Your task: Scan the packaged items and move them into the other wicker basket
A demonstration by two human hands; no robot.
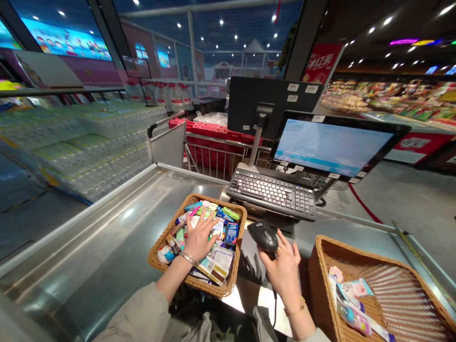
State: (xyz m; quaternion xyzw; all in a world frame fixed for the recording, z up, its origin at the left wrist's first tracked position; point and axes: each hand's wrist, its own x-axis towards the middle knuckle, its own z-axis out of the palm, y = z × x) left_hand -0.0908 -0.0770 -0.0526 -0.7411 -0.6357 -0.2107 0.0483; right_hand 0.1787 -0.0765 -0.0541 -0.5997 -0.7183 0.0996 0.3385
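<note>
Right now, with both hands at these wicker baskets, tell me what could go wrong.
The left hand rests on a heaped wicker basket, so small packets could spill over its rim. The black handheld scanner under the right hand trails a cord that might snag. Pink packets in the second wicker basket could get mixed with the heaped ones if anything slips across.

Dark spotlit ceiling (392,28), shrink-wrapped bottled water stacks (81,142), netted play area (235,42), grey floor (402,213), food displays (384,99)

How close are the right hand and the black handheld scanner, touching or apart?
Touching: the head view shows the right hand curled around the black handheld scanner, fingers pressed against it.
</note>
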